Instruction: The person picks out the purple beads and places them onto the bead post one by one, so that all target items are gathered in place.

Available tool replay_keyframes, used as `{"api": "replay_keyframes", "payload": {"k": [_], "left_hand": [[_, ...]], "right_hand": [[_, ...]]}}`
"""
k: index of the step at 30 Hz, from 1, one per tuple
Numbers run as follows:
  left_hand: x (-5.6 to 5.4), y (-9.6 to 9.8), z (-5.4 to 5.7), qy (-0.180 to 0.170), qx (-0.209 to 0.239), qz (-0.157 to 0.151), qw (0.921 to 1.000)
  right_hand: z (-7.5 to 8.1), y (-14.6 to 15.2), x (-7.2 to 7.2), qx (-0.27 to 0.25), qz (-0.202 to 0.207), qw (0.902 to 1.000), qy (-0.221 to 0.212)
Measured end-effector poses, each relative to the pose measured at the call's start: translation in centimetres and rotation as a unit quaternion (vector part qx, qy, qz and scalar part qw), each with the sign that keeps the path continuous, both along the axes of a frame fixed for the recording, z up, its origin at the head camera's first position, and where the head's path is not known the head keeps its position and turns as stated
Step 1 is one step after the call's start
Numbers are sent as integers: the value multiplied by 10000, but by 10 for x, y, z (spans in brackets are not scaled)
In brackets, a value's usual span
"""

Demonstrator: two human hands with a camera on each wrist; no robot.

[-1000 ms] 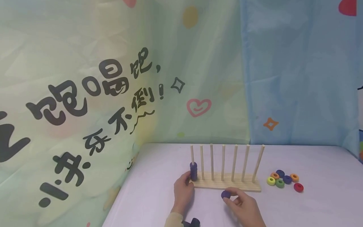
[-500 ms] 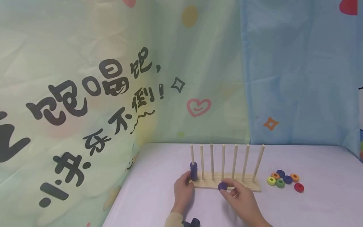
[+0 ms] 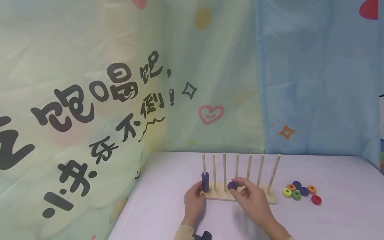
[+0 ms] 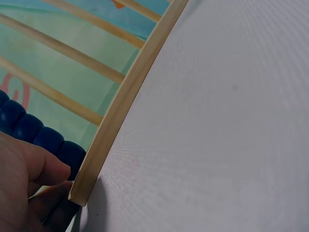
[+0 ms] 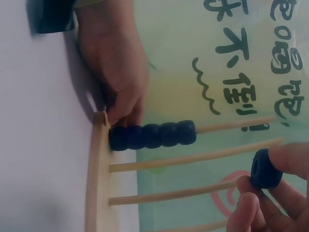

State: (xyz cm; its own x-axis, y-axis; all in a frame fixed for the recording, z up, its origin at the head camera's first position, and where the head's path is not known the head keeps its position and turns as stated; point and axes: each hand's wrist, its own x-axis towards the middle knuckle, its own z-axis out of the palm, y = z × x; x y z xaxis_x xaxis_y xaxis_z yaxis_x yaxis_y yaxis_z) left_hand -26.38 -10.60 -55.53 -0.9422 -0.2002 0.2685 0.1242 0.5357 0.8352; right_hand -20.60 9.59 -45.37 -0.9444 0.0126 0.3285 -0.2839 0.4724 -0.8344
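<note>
A wooden peg stand (image 3: 222, 196) with a row of upright pegs stands on the table. Its leftmost peg carries a stack of dark blue beads (image 5: 152, 135), with bare peg showing above them. My left hand (image 3: 194, 202) grips the left end of the base, thumb beside the lowest bead and fingers partly hidden behind the wood. Between thumb and fingertips my right hand (image 3: 253, 201) pinches a single dark blue bead (image 5: 266, 169), its hole visible in the right wrist view. In the head view this bead overlaps the lower part of the middle pegs, in front of them.
Loose beads lie right of the stand: yellow (image 3: 287, 192), green (image 3: 296, 195), red (image 3: 316, 200), two orange and two dark blue. A black object (image 3: 206, 235) is by the left wrist. A printed cloth (image 3: 210, 83) hangs behind the table.
My right hand has risen and moved slightly left with the blue bead, from in front of the base to before the pegs. The left hand has stayed at the stand's end.
</note>
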Motion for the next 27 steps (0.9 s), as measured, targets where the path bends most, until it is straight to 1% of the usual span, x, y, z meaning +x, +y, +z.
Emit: {"api": "replay_keyframes", "payload": {"k": [2, 7, 10, 19, 27], "left_hand": [[1, 0, 1, -11, -18, -2, 10000], [1, 1, 3, -37, -46, 6, 10000], [1, 2, 3, -32, -34, -10, 10000], [-1, 2, 1, 34, -91, 6, 10000], [-2, 0, -1, 95, -171, 47, 9998]], "right_hand": [[4, 0, -4, 4, 18, 10000, -7], [12, 0, -14, 29, 147, 9992, 376], [14, -1, -18, 42, 218, 9986, 488], [25, -6, -20, 49, 379, 9969, 691], [36, -10, -22, 88, 408, 9950, 909]]}}
